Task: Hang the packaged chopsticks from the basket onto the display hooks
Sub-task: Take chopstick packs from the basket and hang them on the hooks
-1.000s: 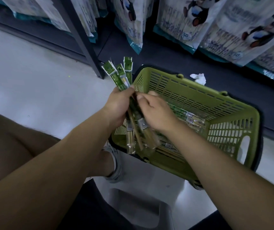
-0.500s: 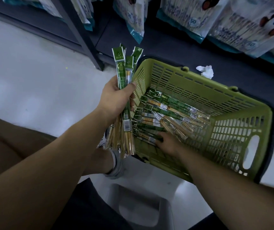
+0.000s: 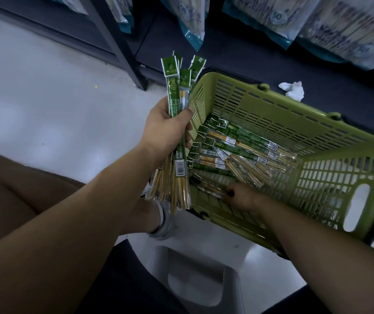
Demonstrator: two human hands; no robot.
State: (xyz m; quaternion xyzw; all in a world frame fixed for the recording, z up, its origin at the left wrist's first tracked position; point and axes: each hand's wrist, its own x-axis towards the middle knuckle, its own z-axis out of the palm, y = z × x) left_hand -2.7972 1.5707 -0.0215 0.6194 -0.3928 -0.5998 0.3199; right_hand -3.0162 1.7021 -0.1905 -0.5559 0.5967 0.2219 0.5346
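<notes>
The left hand (image 3: 167, 130) fingers curl round a bundle of packaged chopsticks (image 3: 173, 105); the right hand (image 3: 243, 197), at 4 o'clock in the basket (image 3: 272, 114), lies among loose packs (image 3: 244, 152), grip unclear; likely light, slippery film, so take by header cards (image 3: 170, 66).

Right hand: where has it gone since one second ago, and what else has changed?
The right hand let go of the bundle and dropped into the basket, onto the loose packs by its near wall; grip unclear. The left hand still holds the bundle, now more upright. The basket stays put.
</notes>
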